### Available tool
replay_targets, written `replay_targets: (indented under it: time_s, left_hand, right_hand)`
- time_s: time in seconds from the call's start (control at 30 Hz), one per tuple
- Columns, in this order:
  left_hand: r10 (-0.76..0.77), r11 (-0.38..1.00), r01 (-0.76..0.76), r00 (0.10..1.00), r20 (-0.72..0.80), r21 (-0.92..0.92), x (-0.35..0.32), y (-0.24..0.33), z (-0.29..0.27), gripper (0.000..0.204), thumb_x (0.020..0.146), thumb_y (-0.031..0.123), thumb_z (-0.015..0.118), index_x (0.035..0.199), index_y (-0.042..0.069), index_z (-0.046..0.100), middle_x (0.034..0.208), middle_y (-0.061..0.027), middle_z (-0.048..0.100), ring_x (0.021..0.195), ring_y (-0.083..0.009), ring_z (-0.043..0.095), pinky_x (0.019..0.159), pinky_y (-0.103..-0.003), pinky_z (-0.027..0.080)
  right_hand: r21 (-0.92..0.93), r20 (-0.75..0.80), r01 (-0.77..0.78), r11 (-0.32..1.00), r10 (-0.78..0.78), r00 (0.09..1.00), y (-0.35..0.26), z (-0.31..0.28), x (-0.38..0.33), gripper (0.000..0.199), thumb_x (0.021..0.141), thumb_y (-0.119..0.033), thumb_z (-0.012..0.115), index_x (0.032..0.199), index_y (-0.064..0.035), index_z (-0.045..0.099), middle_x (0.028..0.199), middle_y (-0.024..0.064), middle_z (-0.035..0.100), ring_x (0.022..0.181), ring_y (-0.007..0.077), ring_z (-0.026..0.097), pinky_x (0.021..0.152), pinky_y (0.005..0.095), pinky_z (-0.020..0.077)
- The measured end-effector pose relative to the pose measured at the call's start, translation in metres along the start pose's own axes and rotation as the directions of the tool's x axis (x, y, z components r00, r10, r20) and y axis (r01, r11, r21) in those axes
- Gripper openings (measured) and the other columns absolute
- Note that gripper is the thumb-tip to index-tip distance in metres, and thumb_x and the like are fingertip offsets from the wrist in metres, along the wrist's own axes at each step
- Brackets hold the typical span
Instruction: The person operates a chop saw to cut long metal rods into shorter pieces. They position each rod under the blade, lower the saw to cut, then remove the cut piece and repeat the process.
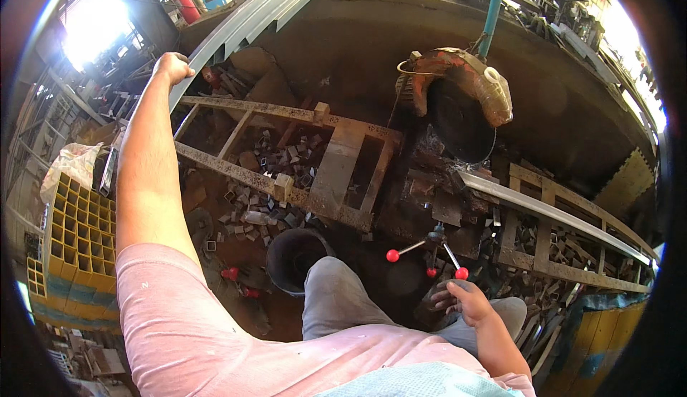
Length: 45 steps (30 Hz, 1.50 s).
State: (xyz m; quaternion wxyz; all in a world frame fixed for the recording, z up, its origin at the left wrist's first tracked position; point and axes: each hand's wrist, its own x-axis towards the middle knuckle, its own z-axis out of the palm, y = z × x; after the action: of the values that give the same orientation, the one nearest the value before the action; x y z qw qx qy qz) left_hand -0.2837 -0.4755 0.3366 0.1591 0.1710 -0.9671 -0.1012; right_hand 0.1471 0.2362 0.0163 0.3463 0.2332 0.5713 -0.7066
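Observation:
My left hand point(172, 69) reaches far out to the left and is closed on the edge of a long grey metal bar point(247, 28). Several such bars lie side by side with stepped ends, running up toward the far edge. My right hand point(464, 301) is near my right knee, just below a red ball knob point(461, 274) on a three-armed clamp handle point(436, 235). Its fingers are loosely bent and apart, with nothing seen in them. Beyond the handle stands a cutting saw with a dark round blade point(465, 121) under a worn orange guard point(438, 61).
A metal roller frame point(243, 175) extends left of the saw. Another frame point(551, 225) on the right carries a pale metal bar point(551, 207). Offcuts point(286, 155) litter the floor around a black bucket point(290, 254). Yellow square tubes point(79, 229) are stacked at left.

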Motion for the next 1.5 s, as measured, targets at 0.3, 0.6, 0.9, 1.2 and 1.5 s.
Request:
replay_targets:
  time_s: [0.3, 0.6, 0.9, 1.2, 1.5]
  left_hand:
    - [0.086, 0.966, -0.074, 0.996, -0.038, 0.247, 0.077, 0.033, 0.036, 0.045, 0.084, 0.032, 0.085, 0.124, 0.012, 0.08, 0.131, -0.0125, 0.076, 0.122, -0.0304, 0.072, 0.107, -0.039, 0.055]
    - [0.502, 0.865, -0.427, 0.747, -0.435, 0.264, -0.036, 0.106, 0.035, 0.054, 0.092, 0.036, 0.079, 0.136, 0.005, 0.07, 0.146, -0.0214, 0.064, 0.138, -0.0378, 0.059, 0.117, -0.045, 0.046]
    - [0.58, 0.796, -0.577, 0.813, -0.04, -0.183, -0.366, 0.077, 0.082, 0.037, 0.087, 0.011, 0.083, 0.121, 0.0, 0.073, 0.139, -0.0189, 0.068, 0.133, -0.0358, 0.062, 0.115, -0.046, 0.046]
    - [0.243, 0.918, -0.126, 0.928, 0.282, -0.377, -0.527, -0.036, 0.129, 0.034, 0.085, 0.01, 0.086, 0.113, -0.005, 0.072, 0.106, -0.0124, 0.073, 0.091, -0.023, 0.069, 0.085, -0.036, 0.057]
    - [0.303, 0.919, -0.15, 0.859, 0.412, -0.364, -0.522, 0.003, 0.133, 0.046, 0.092, 0.023, 0.088, 0.129, 0.0, 0.072, 0.109, -0.0127, 0.078, 0.097, -0.0225, 0.072, 0.088, -0.036, 0.059]
  right_hand:
    - [-0.226, 0.21, -0.03, 0.974, 0.079, 0.974, -0.001, 0.004, 0.01, 0.044, 0.11, -0.032, 0.063, 0.14, -0.0003, 0.061, 0.127, 0.0136, 0.076, 0.108, 0.0208, 0.072, 0.081, 0.0344, 0.0582]
    - [-0.104, 0.704, 0.432, 0.896, -0.241, 0.669, -0.086, -0.033, -0.031, 0.065, 0.096, -0.052, 0.076, 0.126, 0.0053, 0.072, 0.118, 0.0203, 0.077, 0.108, 0.0273, 0.075, 0.09, 0.0391, 0.0609]
    - [0.639, -0.7, 0.673, 0.373, -0.083, 0.71, -0.113, -0.199, 0.073, 0.04, 0.105, -0.044, 0.067, 0.107, -0.0053, 0.058, 0.096, 0.0125, 0.066, 0.073, 0.0241, 0.062, 0.059, 0.0365, 0.0472]
    - [0.688, -0.638, 0.675, 0.265, -0.221, 0.737, -0.113, -0.246, 0.118, 0.023, 0.105, -0.041, 0.067, 0.111, -0.0194, 0.063, 0.091, 0.004, 0.063, 0.076, 0.0205, 0.062, 0.052, 0.0328, 0.0425]
    - [0.693, -0.646, 0.664, 0.281, -0.167, 0.745, -0.126, -0.235, 0.129, 0.024, 0.102, -0.04, 0.071, 0.105, -0.0171, 0.065, 0.081, 0.0025, 0.058, 0.067, 0.0175, 0.054, 0.055, 0.0368, 0.0437]
